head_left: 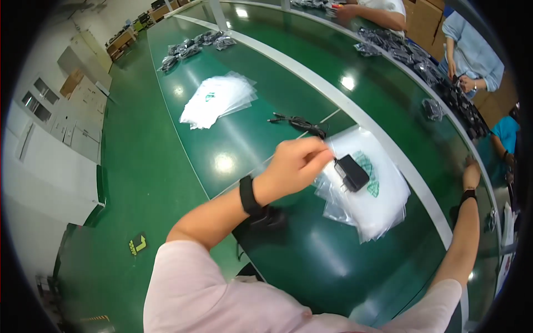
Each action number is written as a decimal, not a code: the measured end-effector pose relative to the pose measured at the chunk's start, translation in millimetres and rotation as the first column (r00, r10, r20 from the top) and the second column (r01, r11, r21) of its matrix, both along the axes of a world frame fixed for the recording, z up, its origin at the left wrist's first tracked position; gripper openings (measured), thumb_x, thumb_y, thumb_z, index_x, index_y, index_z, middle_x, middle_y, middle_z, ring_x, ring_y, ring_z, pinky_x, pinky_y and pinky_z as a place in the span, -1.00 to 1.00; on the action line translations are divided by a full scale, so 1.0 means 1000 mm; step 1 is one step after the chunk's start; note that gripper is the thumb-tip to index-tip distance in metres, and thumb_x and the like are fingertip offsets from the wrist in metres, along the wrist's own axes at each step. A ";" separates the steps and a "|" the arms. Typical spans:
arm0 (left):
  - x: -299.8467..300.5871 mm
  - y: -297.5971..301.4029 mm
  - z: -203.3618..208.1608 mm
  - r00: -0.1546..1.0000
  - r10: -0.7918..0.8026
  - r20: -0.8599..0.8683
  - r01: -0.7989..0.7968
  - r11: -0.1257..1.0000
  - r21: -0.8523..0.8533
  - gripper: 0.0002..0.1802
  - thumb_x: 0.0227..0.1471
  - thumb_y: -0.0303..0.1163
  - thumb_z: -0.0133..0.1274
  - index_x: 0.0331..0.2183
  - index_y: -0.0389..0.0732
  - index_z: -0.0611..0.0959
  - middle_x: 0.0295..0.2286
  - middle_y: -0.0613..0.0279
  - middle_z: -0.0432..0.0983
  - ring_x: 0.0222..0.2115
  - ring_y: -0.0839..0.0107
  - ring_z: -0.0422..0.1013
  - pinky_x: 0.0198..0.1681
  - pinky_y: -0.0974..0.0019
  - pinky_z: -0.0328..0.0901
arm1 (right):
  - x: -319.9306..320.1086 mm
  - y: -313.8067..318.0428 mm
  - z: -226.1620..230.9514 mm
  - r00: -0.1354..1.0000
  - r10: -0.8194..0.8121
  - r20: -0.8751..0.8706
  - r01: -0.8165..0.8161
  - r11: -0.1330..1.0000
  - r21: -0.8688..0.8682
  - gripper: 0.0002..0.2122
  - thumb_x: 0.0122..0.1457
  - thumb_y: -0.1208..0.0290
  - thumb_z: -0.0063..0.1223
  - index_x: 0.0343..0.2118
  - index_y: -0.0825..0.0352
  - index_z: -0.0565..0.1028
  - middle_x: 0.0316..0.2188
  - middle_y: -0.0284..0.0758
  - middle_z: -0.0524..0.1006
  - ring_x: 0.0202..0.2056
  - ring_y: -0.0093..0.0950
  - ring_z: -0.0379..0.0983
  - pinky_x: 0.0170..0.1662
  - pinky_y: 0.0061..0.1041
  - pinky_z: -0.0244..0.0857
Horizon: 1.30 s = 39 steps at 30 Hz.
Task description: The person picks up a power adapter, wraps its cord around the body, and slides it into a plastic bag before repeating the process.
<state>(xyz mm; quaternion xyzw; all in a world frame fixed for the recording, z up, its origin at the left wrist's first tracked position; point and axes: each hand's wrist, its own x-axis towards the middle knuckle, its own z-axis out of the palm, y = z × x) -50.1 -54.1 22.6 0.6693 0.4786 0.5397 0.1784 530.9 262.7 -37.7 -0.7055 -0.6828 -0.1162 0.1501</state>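
The left hand is pinched narrow at the cord end of the adapter, which is over the near bags. The edge of the table passes below that forearm; green top opens from the bags toward the body. Just beyond the fingers lies the cord. Past the bags runs the rail. Across it reaches the right hand; its grip cannot be told. Well ahead-left of the left hand lie the far bags.

- Bright, even indoor light.
- White glare spots on the glossy green table.
- Fisheye view: straight edges curve, corners black.
- Far background soft.
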 end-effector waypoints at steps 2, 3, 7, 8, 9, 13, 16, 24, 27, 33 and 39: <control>-0.006 -0.011 -0.026 0.987 0.158 0.023 -0.160 0.984 0.083 -0.91 -0.04 -0.48 0.03 -0.49 -0.31 0.56 -0.66 0.29 0.42 -0.67 0.63 0.29 -0.61 0.55 0.17 | -0.006 0.005 -0.017 0.976 -0.208 0.071 0.207 0.978 0.029 -0.69 0.06 0.26 -0.09 -0.10 0.09 0.44 -0.06 -0.28 0.39 -0.09 -0.19 0.32 -0.08 -0.28 0.21; -0.008 -0.012 -0.036 0.987 0.159 0.014 -0.160 0.984 0.084 -0.91 -0.04 -0.48 0.03 -0.49 -0.31 0.56 -0.66 0.29 0.42 -0.67 0.63 0.29 -0.61 0.55 0.17 | -0.020 -0.001 -0.026 0.975 -0.177 0.133 0.179 0.984 -0.007 -0.66 0.07 0.19 -0.12 -0.06 0.08 0.40 -0.02 -0.29 0.34 -0.05 -0.20 0.27 -0.06 -0.20 0.18; -0.016 -0.004 -0.047 0.971 0.232 0.053 -0.234 0.972 0.032 -0.90 -0.04 -0.47 0.04 -0.49 -0.31 0.56 -0.66 0.26 0.42 -0.68 0.59 0.29 -0.61 0.52 0.18 | -0.050 -0.031 -0.019 0.962 -0.133 0.239 0.183 0.962 -0.201 -0.46 0.07 -0.12 -0.28 0.12 -0.06 0.14 0.15 -0.30 0.09 0.15 -0.23 -0.01 0.00 0.19 -0.08; -0.016 0.001 -0.048 0.963 0.266 0.031 -0.268 0.962 0.051 -0.89 -0.05 -0.45 0.06 -0.49 -0.30 0.56 -0.68 0.23 0.41 -0.69 0.55 0.30 -0.62 0.50 0.19 | -0.042 -0.031 -0.015 0.966 -0.223 0.128 0.242 0.956 -0.164 -0.38 0.04 -0.20 -0.29 0.16 -0.10 0.04 0.17 -0.30 0.06 0.20 -0.22 -0.15 0.04 0.24 -0.23; -0.023 0.000 -0.051 0.964 0.267 0.011 -0.267 0.963 0.044 -0.89 -0.05 -0.45 0.06 -0.48 -0.31 0.55 -0.67 0.24 0.42 -0.68 0.57 0.30 -0.61 0.50 0.19 | -0.078 -0.040 -0.003 0.973 -0.171 0.156 0.196 0.966 -0.166 -0.35 0.04 -0.22 -0.31 0.19 -0.13 -0.07 0.20 -0.27 -0.01 0.24 -0.23 -0.32 0.02 0.32 -0.40; -0.015 0.016 -0.058 0.976 0.213 0.048 -0.212 0.977 -0.034 -0.89 -0.04 -0.46 0.05 -0.44 -0.31 0.55 -0.64 0.26 0.43 -0.65 0.59 0.31 -0.59 0.52 0.21 | -0.129 -0.088 0.032 0.884 0.317 -0.343 -0.347 0.937 -0.027 -0.52 0.04 0.22 0.03 0.04 0.23 0.27 -0.05 -0.24 0.38 -0.04 -0.33 0.30 -0.05 -0.35 0.19; -0.006 0.012 -0.058 0.976 0.183 0.115 -0.175 0.982 -0.074 -0.89 -0.03 -0.46 0.04 -0.42 -0.31 0.54 -0.64 0.27 0.44 -0.65 0.60 0.32 -0.59 0.53 0.21 | -0.264 -0.188 0.068 0.582 0.463 -0.668 -0.642 0.766 -0.029 -0.57 0.00 0.33 0.09 -0.02 0.27 0.35 -0.20 -0.26 0.48 -0.21 -0.35 0.37 -0.17 -0.41 0.28; -0.019 -0.003 -0.068 0.986 0.158 0.047 -0.158 0.987 0.001 -0.75 -0.07 -0.41 0.10 -0.29 -0.30 0.51 -0.51 0.27 0.46 -0.53 0.60 0.34 -0.48 0.54 0.24 | -0.381 -0.259 0.066 0.726 0.651 -0.221 -0.688 0.682 -0.249 -0.44 -0.20 0.35 0.24 -0.06 0.27 0.32 -0.30 -0.19 0.48 -0.29 -0.26 0.37 -0.24 -0.42 0.27; -0.013 -0.009 -0.018 0.931 0.268 -0.247 -0.180 0.928 0.326 -0.56 -0.15 -0.37 0.16 -0.19 -0.30 0.46 -0.42 0.21 0.47 -0.45 0.46 0.37 -0.39 0.48 0.26 | -0.374 -0.260 0.082 0.427 0.624 -0.654 -0.787 0.613 0.071 -0.52 -0.23 0.43 0.24 -0.16 0.29 0.34 -0.33 -0.21 0.46 -0.28 -0.32 0.39 -0.27 -0.48 0.26; 0.035 -0.040 0.111 0.929 -0.182 -0.322 0.249 0.952 0.179 -0.26 -0.39 -0.25 0.32 -0.11 -0.28 0.40 -0.35 0.12 0.47 -0.40 0.25 0.41 -0.33 0.32 0.31 | -0.363 -0.309 0.172 0.142 0.959 -0.243 -0.850 0.244 0.467 -0.51 -0.28 0.47 0.28 -0.20 0.31 0.36 -0.28 -0.29 0.39 -0.20 -0.43 0.38 -0.24 -0.57 0.26; 0.082 -0.025 0.161 0.694 -0.599 0.398 0.703 0.683 -0.198 -0.50 -0.27 -0.32 0.27 -0.26 -0.30 0.45 -0.42 0.16 0.47 -0.47 0.40 0.43 -0.38 0.35 0.34 | -0.311 -0.342 0.173 -0.456 0.442 -0.773 -0.550 0.543 0.635 -0.12 -0.19 0.06 0.28 0.15 0.27 0.02 -0.12 -0.26 0.34 -0.10 -0.36 0.33 -0.13 -0.38 0.25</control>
